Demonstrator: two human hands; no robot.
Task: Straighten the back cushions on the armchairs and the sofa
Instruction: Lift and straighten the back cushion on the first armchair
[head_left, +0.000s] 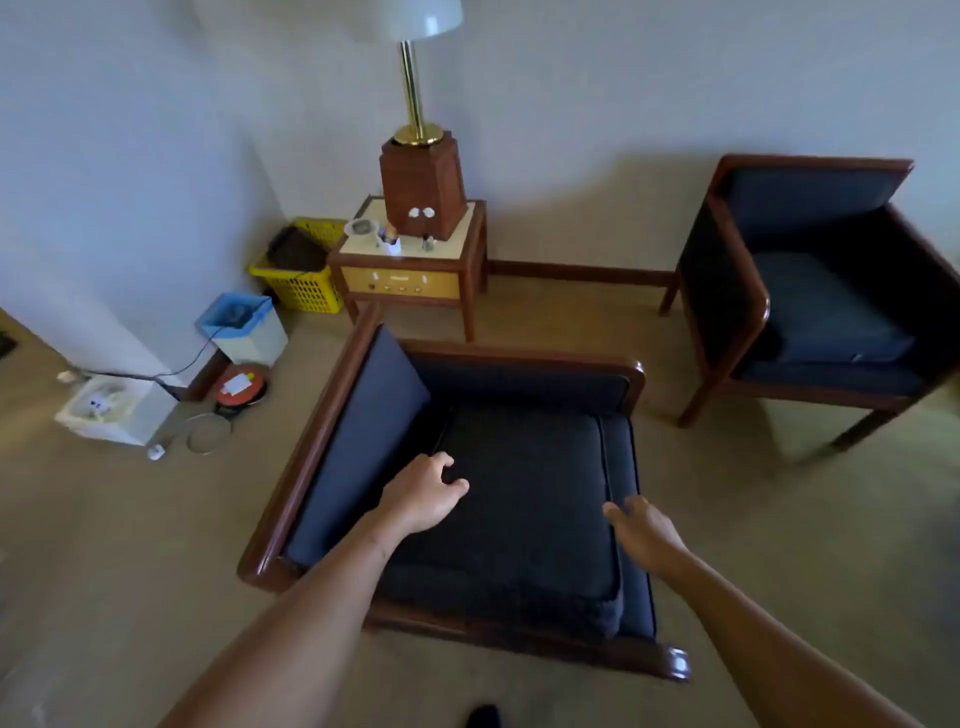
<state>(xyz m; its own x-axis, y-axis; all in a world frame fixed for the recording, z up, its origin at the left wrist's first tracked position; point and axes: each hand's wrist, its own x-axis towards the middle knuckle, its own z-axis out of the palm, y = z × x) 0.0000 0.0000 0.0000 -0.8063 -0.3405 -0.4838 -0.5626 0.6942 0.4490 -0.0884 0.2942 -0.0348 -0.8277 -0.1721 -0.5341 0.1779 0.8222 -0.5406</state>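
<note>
Both hands reach out over the near armchair's seat cushion (524, 499), holding nothing. The left hand (423, 493) has loosely curled fingers near the back cushion (358, 447), which leans along the chair's left side; the right hand (644, 530) is open, by the opposite edge. Bare carpet (727, 519) separates this chair from the second armchair (810, 291).

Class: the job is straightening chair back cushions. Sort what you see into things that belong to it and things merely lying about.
Belongs to the job:
near armchair
its back cushion
far armchair
left hand
right hand

Lying about:
lamp
side table
yellow basket
blue-lined bin
</note>
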